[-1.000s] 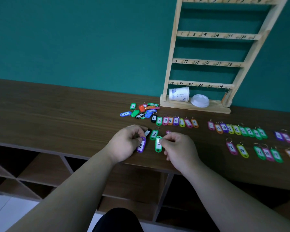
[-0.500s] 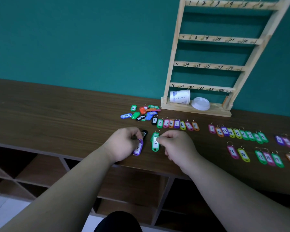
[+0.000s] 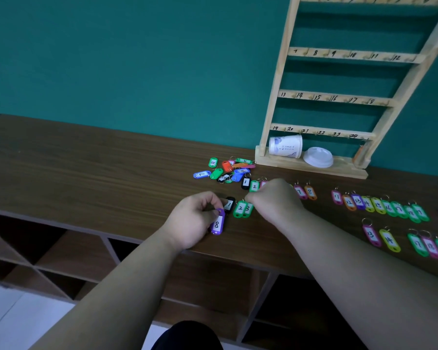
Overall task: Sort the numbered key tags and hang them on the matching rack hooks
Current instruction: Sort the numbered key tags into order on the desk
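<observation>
My left hand pinches a purple tag 8 by its ring end, just above the wooden table. Beside it lie a black tag 1, a green tag 2 and a green tag 3. My right hand is curled, with its fingertips at the ring end of the green tag 2. It hides part of a farther row that starts with a black tag 1. The wooden hook rack with numbered rails leans on the wall at the back right.
An unsorted pile of tags lies left of the rack base. Rows of tags 11 to 19 and a nearer row lie at the right. A tipped paper cup and a lid rest on the rack base. Open shelves sit below the table edge.
My right hand has moved the green tag 2 down onto the table left of the green tag 3, then shifted farther back. My left hand keeps hold of the purple tag 8.
</observation>
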